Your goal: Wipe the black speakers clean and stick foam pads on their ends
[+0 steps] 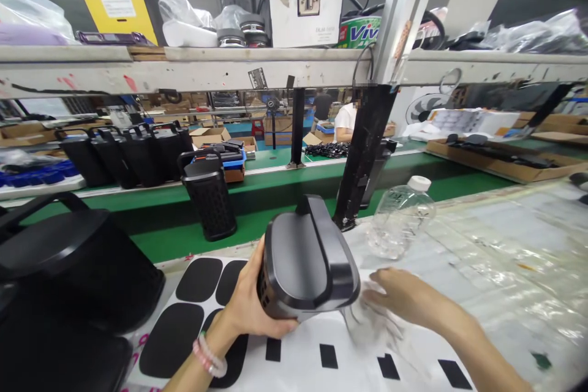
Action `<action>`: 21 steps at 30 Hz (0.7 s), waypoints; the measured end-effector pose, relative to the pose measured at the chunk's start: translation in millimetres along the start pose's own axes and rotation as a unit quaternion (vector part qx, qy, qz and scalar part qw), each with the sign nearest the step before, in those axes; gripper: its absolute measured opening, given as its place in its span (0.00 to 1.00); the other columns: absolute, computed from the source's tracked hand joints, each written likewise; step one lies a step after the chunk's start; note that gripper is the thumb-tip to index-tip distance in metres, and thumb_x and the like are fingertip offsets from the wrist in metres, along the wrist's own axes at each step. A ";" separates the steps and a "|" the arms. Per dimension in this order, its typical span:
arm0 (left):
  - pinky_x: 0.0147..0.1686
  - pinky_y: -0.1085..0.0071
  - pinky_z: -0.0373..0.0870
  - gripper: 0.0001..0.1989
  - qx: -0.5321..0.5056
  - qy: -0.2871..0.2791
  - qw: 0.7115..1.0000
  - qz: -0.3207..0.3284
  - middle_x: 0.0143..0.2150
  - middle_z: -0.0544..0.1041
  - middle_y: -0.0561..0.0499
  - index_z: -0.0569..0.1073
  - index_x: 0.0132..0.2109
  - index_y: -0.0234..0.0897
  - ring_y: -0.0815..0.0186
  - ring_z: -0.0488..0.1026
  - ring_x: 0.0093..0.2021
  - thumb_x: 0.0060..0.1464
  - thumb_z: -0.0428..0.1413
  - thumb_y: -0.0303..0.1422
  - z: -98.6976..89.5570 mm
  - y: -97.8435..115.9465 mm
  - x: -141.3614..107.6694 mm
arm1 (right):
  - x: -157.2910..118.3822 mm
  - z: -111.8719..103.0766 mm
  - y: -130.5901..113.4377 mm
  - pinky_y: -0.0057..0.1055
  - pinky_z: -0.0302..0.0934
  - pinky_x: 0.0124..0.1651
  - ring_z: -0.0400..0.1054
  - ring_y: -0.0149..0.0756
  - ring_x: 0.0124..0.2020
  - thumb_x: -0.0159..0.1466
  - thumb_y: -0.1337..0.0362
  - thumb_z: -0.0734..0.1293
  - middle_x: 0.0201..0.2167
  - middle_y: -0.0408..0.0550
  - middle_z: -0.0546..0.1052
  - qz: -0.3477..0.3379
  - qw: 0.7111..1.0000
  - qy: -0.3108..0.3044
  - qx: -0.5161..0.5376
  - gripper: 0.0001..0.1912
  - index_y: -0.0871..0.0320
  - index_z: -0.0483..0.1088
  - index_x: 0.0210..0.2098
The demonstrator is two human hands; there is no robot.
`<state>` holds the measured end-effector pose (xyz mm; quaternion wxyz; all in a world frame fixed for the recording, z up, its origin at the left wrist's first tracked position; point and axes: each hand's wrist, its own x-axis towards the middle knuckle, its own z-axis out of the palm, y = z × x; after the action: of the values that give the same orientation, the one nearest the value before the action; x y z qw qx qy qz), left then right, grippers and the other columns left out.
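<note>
My left hand (252,295) is wrapped round a black portable speaker (294,257) with a carry handle on its end, held tilted above the sheet. My right hand (399,294), fingers bent together, grips a thin whitish cloth (367,312) just right of the speaker; motion blurs the cloth. Under both hands lies a white sheet (303,373) bearing small black rectangular stickers (328,356). Large rounded black pads (172,338) sit on its left part, some covered by my left hand and wrist.
More black speakers (78,257) crowd the left side, and one speaker (209,196) stands on the green conveyor (165,239). A clear plastic bottle (399,220) is beyond my right hand, near a dark post (362,153). Overhead runs a loaded shelf (206,70). A person (345,119) is farther back.
</note>
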<state>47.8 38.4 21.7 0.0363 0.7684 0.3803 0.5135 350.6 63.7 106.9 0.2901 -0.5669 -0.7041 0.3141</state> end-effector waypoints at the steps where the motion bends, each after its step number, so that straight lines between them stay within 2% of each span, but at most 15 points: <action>1: 0.59 0.45 0.69 0.72 0.002 0.005 1.000 0.004 0.69 0.60 0.33 0.41 0.73 0.36 0.37 0.67 0.62 0.24 0.71 0.44 -0.2 1.0 0.5 | -5.3 -4.3 -4.7 0.42 0.67 0.40 0.73 0.48 0.31 0.51 0.43 0.70 0.23 0.52 0.76 -0.002 1.000 0.019 -0.011 0.21 0.56 0.75 0.23; 3: 0.57 0.45 0.70 0.71 0.001 0.018 0.999 0.026 0.68 0.62 0.34 0.41 0.73 0.39 0.37 0.68 0.61 0.25 0.70 0.45 -2.0 4.6 4.7 | -20.6 -12.6 -21.9 0.41 0.67 0.44 0.73 0.48 0.38 0.58 0.42 0.65 0.32 0.53 0.79 -0.029 0.997 0.072 0.012 0.23 0.55 0.78 0.36; 5: 0.55 0.44 0.70 0.68 -0.002 0.015 0.997 0.070 0.66 0.64 0.36 0.40 0.73 0.43 0.39 0.68 0.61 0.29 0.70 0.45 -6.0 9.4 12.7 | -37.9 -16.3 -45.6 0.38 0.68 0.42 0.73 0.44 0.37 0.64 0.43 0.60 0.33 0.51 0.78 -0.086 0.986 0.098 0.108 0.25 0.53 0.76 0.46; 7: 0.55 0.44 0.69 0.65 0.016 0.003 0.991 0.135 0.65 0.64 0.37 0.41 0.73 0.47 0.41 0.68 0.61 0.34 0.69 0.44 -11.7 14.6 22.4 | -51.3 -13.0 -69.7 0.36 0.69 0.37 0.73 0.41 0.33 0.65 0.44 0.62 0.30 0.49 0.77 -0.129 0.964 0.055 0.226 0.25 0.52 0.73 0.53; 9: 0.55 0.44 0.67 0.62 0.064 -0.003 0.980 0.190 0.67 0.62 0.37 0.43 0.72 0.50 0.43 0.66 0.61 0.37 0.70 0.43 -18.5 20.4 30.9 | -57.3 -4.0 -89.1 0.34 0.68 0.31 0.71 0.38 0.28 0.63 0.45 0.66 0.26 0.45 0.76 -0.116 0.945 -0.029 0.306 0.30 0.51 0.66 0.60; 11: 0.56 0.45 0.64 0.60 0.122 0.000 0.968 0.221 0.69 0.58 0.37 0.45 0.72 0.50 0.44 0.64 0.62 0.38 0.70 0.42 -27.5 27.5 37.1 | -57.3 6.9 -101.4 0.27 0.59 0.21 0.61 0.30 0.18 0.61 0.46 0.69 0.17 0.37 0.67 -0.057 0.932 -0.054 0.353 0.34 0.52 0.63 0.62; 12: 0.58 0.46 0.62 0.58 0.147 -0.002 0.963 0.226 0.70 0.57 0.37 0.45 0.72 0.51 0.45 0.63 0.63 0.40 0.70 0.41 -33.4 31.3 39.6 | -56.3 11.8 -104.7 0.23 0.51 0.18 0.54 0.26 0.14 0.61 0.46 0.69 0.14 0.33 0.62 -0.033 0.927 -0.034 0.372 0.33 0.54 0.64 0.61; 14: 0.61 0.47 0.57 0.54 0.179 -0.023 0.958 0.223 0.71 0.56 0.38 0.48 0.71 0.51 0.45 0.61 0.65 0.43 0.69 0.39 -49.1 37.5 44.3 | -54.7 18.4 -106.1 0.21 0.38 0.17 0.43 0.21 0.13 0.59 0.47 0.71 0.12 0.30 0.53 -0.011 0.913 0.046 0.404 0.30 0.55 0.68 0.56; 16: 0.64 0.47 0.51 0.48 0.166 -0.043 0.970 0.170 0.70 0.58 0.40 0.54 0.70 0.51 0.44 0.59 0.67 0.45 0.67 0.44 -68.9 38.0 48.4 | -54.9 19.6 -101.6 0.22 0.34 0.18 0.41 0.20 0.13 0.58 0.49 0.73 0.13 0.31 0.53 -0.028 0.897 0.118 0.424 0.26 0.54 0.72 0.51; 17: 0.66 0.47 0.48 0.45 0.137 -0.030 0.983 0.121 0.71 0.58 0.42 0.58 0.68 0.50 0.43 0.57 0.68 0.47 0.65 0.49 -78.9 35.0 49.9 | -55.4 18.2 -97.9 0.23 0.33 0.18 0.42 0.20 0.13 0.57 0.50 0.73 0.13 0.31 0.53 -0.048 0.890 0.141 0.430 0.24 0.53 0.74 0.49; 18: 0.66 0.46 0.47 0.42 0.089 0.003 0.994 0.060 0.71 0.58 0.43 0.61 0.67 0.49 0.42 0.54 0.69 0.48 0.62 0.53 -87.6 29.9 50.8 | -56.0 15.9 -93.7 0.24 0.33 0.18 0.43 0.20 0.12 0.57 0.50 0.73 0.12 0.32 0.53 -0.076 0.884 0.159 0.433 0.22 0.52 0.75 0.48; 19: 0.67 0.47 0.47 0.38 0.023 0.061 0.998 -0.007 0.71 0.58 0.46 0.63 0.66 0.49 0.43 0.52 0.70 0.51 0.58 0.55 -94.2 23.2 51.0 | -56.3 13.1 -89.3 0.25 0.33 0.17 0.43 0.21 0.11 0.57 0.51 0.74 0.12 0.32 0.53 -0.111 0.876 0.176 0.435 0.20 0.50 0.76 0.47; 20: 0.67 0.48 0.48 0.36 -0.056 0.114 0.990 -0.061 0.71 0.58 0.48 0.64 0.66 0.49 0.44 0.51 0.71 0.53 0.56 0.57 -98.0 15.8 50.5 | -56.0 10.4 -84.9 0.25 0.33 0.16 0.44 0.22 0.10 0.57 0.52 0.74 0.11 0.33 0.53 -0.148 0.868 0.188 0.436 0.19 0.49 0.77 0.47; 21: 0.67 0.49 0.52 0.36 -0.139 0.142 0.974 -0.110 0.71 0.59 0.49 0.64 0.66 0.50 0.46 0.53 0.71 0.54 0.54 0.58 -98.8 8.5 49.4 | -54.8 8.2 -80.6 0.26 0.33 0.15 0.43 0.22 0.10 0.57 0.52 0.74 0.11 0.33 0.53 -0.180 0.859 0.195 0.438 0.19 0.48 0.78 0.46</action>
<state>-19.2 30.0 109.5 0.1447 0.6289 0.3885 0.6578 305.0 -3.8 161.0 0.6916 -0.2943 -0.5125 0.4152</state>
